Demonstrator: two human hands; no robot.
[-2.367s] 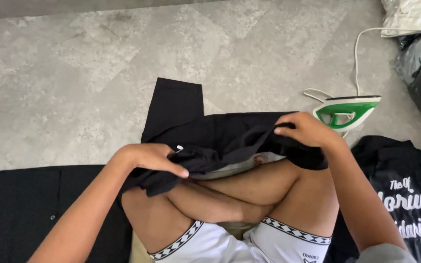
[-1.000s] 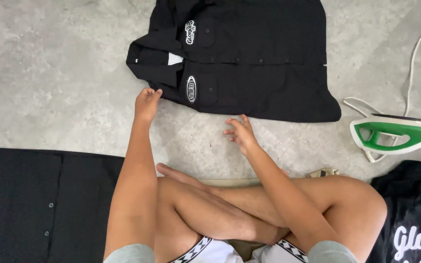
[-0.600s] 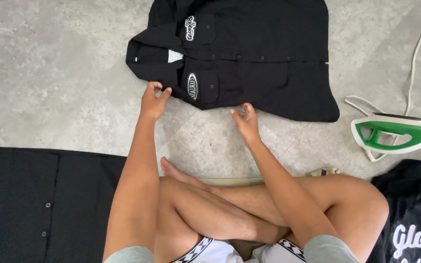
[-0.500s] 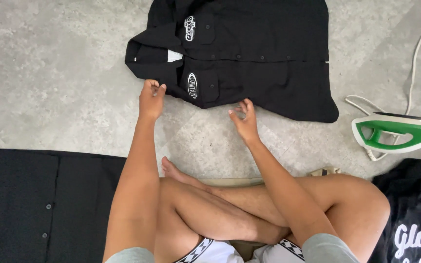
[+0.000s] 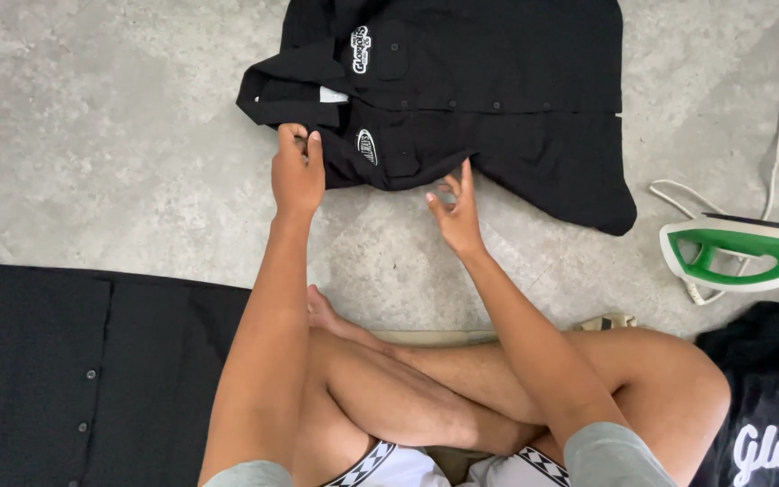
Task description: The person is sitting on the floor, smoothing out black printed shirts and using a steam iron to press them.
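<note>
A black button-up shirt [image 5: 498,99] with white oval patches lies flat on the grey floor in front of me, collar to the left. My left hand [image 5: 297,171] pinches the shirt's near edge by the collar, fingers closed on the cloth. To its right, my right hand [image 5: 454,206] hovers at the shirt's near hem with fingers spread and curled, touching the edge at most; I cannot tell if it grips. I sit cross-legged, my legs [image 5: 462,388] below the hands.
A green and white iron [image 5: 746,252] with a white cord stands at the right. A black cloth with buttons [image 5: 83,370] lies spread at the lower left. Another black garment with white print [image 5: 768,415] lies at the lower right.
The shirt went from bunched in my lap to lying flat on the floor. Both hands reached forward to its near edge; my left hand closed on the cloth by the collar.
</note>
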